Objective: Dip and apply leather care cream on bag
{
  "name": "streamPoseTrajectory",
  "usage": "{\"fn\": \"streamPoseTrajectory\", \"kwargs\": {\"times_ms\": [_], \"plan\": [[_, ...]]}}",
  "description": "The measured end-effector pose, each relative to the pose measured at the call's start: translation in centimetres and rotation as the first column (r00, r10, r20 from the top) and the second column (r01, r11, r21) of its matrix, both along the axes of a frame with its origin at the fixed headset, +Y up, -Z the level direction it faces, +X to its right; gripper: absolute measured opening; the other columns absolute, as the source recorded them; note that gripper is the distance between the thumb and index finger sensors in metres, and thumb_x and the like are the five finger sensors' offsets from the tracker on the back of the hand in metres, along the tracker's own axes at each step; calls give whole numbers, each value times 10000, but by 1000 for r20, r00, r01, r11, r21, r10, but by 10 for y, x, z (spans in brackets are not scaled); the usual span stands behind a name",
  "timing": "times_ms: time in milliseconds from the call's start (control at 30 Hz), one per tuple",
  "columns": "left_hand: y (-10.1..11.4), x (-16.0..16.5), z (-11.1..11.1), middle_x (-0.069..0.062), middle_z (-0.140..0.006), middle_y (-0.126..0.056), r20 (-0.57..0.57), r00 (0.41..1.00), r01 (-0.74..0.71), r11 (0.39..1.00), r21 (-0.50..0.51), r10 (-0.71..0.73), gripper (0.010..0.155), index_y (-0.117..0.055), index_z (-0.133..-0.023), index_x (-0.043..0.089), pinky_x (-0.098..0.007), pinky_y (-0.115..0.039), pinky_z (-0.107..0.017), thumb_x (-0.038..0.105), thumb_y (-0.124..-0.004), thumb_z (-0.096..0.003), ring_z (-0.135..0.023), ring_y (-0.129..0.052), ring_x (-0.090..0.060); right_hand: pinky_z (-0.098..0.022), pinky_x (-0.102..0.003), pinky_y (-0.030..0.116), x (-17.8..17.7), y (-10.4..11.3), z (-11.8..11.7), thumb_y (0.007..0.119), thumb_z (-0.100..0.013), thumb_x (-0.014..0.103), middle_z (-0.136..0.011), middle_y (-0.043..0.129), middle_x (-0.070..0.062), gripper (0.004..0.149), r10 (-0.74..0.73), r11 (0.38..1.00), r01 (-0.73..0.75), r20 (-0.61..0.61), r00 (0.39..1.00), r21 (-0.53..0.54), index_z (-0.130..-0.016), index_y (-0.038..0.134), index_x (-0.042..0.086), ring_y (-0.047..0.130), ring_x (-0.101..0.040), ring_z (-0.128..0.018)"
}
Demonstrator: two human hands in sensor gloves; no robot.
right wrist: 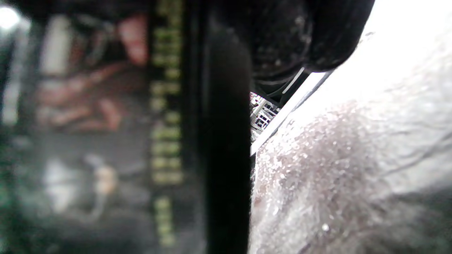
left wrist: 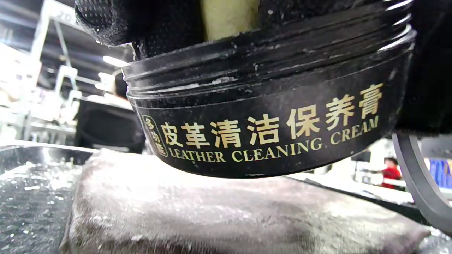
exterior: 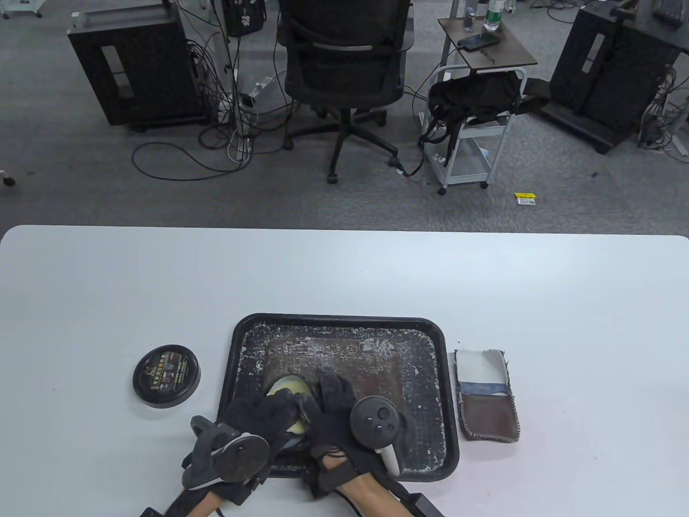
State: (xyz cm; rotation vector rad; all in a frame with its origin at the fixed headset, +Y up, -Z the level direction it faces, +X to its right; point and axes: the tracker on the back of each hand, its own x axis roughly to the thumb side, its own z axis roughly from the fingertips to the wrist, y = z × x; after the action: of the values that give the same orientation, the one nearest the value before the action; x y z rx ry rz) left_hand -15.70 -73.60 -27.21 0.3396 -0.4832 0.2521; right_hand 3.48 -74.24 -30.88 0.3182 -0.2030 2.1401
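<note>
A black jar of leather cleaning cream (exterior: 285, 383) (left wrist: 268, 116) stands open and tilted over a brown leather bag (exterior: 366, 361) (left wrist: 212, 211) that lies flat in a black tray (exterior: 344, 321). Pale cream shows in its mouth. My left hand (exterior: 269, 409) reaches over the rim, its fingers (left wrist: 116, 21) pinching a yellow sponge (left wrist: 229, 16) at the jar's mouth. My right hand (exterior: 331, 396) grips the jar's right side; the jar wall (right wrist: 166, 123) fills the left of the right wrist view, blurred. The bag (right wrist: 353, 176) is speckled with whitish residue.
The jar's black lid (exterior: 167, 376) lies on the white table left of the tray. A small brown and white pouch (exterior: 487, 398) lies right of the tray. The tray floor (left wrist: 28, 183) is flecked with dried cream. Beyond the far table edge stand an office chair and carts.
</note>
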Motion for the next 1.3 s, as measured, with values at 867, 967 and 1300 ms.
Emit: {"fn": "streamPoseTrajectory", "kwargs": {"times_ms": [867, 967, 1300], "plan": [[-7, 5, 3, 166, -1037, -636, 144, 989, 43, 999, -10, -41, 561, -662, -880, 464, -382, -739, -558, 406, -821, -346, -679, -876, -196, -484, -530, 793, 2, 1, 0, 703, -483, 471, -859, 706, -289, 706, 3, 1000, -4, -33, 999, -13, -1008, 639, 3, 938, -243, -414], [-7, 6, 3, 156, -1041, -630, 166, 985, 43, 999, -10, -41, 563, -659, -886, 456, -388, -736, -562, 407, -823, -350, -685, -874, -201, -475, -529, 801, 4, 1, 0, 708, -482, 469, -851, 721, -292, 702, -14, 1000, 13, -32, 999, -28, -1002, 652, 0, 943, -245, -405], [-9, 21, -2, 5, -945, -803, -135, 967, 213, 976, -36, -216, 549, -657, -890, 371, -384, -847, -448, 444, -776, -359, -566, -1014, -187, -462, -529, 806, -6, -5, 2, 713, -487, 439, -886, 647, -343, 723, 79, 993, -82, -37, 996, -86, -1019, 584, -33, 960, -287, -446]]}}
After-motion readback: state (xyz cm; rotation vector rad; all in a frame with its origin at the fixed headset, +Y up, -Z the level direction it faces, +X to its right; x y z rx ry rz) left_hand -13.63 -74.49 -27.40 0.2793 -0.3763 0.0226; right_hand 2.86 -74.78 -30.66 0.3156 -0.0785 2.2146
